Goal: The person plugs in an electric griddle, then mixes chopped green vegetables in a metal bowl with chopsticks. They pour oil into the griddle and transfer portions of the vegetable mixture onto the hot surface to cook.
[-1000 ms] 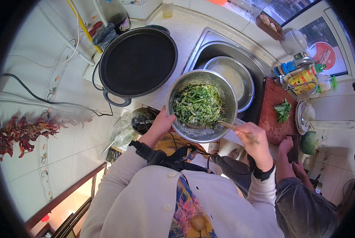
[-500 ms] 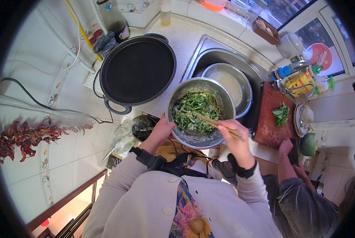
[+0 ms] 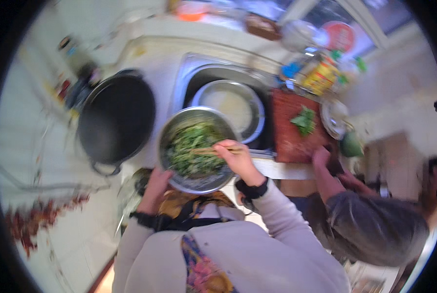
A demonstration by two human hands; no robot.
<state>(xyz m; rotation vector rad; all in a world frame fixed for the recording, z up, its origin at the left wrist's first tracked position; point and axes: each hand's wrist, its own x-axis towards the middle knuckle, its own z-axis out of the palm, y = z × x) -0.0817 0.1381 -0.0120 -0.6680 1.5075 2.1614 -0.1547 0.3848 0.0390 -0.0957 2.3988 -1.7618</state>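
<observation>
A steel bowl of chopped green leaves mixed with a pale coating is held near my body, in front of the sink. My left hand grips its left lower rim. My right hand, closed round wooden chopsticks, is over the bowl's right side, the sticks reaching into the greens. Behind this bowl, a second steel basin with pale contents sits in the sink. The picture is blurred by motion.
A large black pan stands left on the counter. A red cutting board with leaves lies right, near bottles and plates. Beside me a co-worker's hand is at the board's front. Dried red chilies hang left.
My right hand has moved from the bowl's right edge in over the greens with the chopsticks. The view has turned rightward, showing more of the co-worker.
</observation>
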